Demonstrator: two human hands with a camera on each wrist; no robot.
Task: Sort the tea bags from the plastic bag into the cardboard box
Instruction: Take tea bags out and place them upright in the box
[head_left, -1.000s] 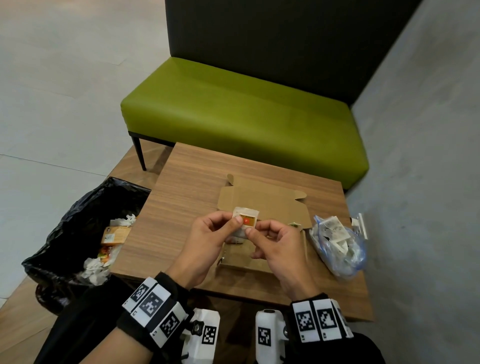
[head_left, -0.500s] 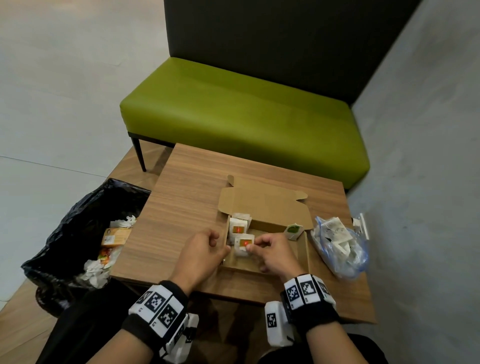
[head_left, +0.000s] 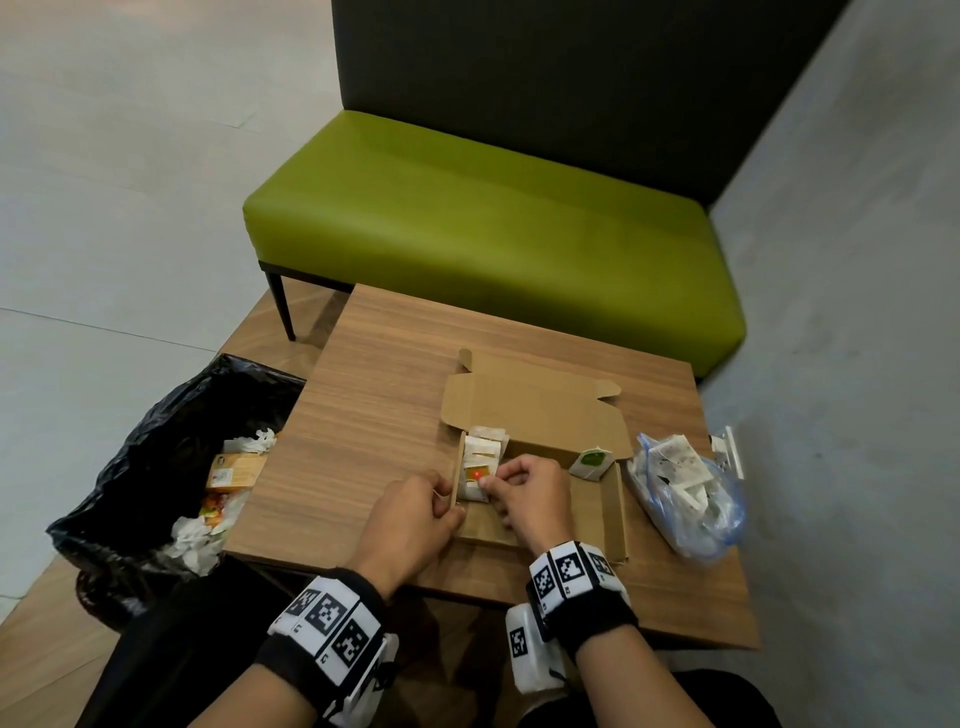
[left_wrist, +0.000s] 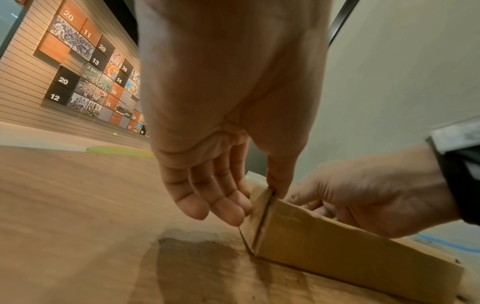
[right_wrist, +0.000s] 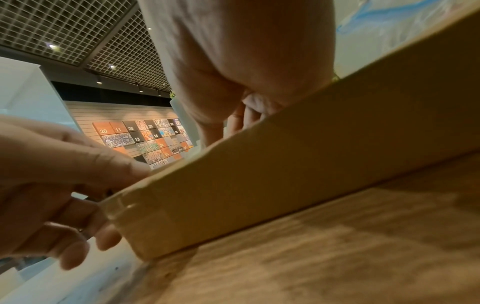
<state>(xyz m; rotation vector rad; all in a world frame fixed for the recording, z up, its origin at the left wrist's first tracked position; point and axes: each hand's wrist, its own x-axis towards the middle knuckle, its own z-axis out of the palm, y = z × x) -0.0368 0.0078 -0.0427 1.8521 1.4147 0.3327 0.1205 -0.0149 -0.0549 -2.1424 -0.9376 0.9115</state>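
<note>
An open cardboard box lies on the wooden table, its lid flap folded back. White tea bags with orange labels stand in a row along its left side. One green-labelled tea bag leans in the far right corner. My right hand reaches into the box and pinches an orange-labelled tea bag at the near end of that row. My left hand pinches the box's left wall, thumb inside and fingers outside. The plastic bag with more tea bags lies right of the box.
A bin with a black liner, holding wrappers and tissues, stands left of the table. A green bench sits behind the table against a dark panel. A grey wall runs along the right, with a white fitting near the plastic bag.
Both hands held the tea bag up over the box a second ago. My right hand has lowered it into the box's left side, and my left hand has dropped to the left wall.
</note>
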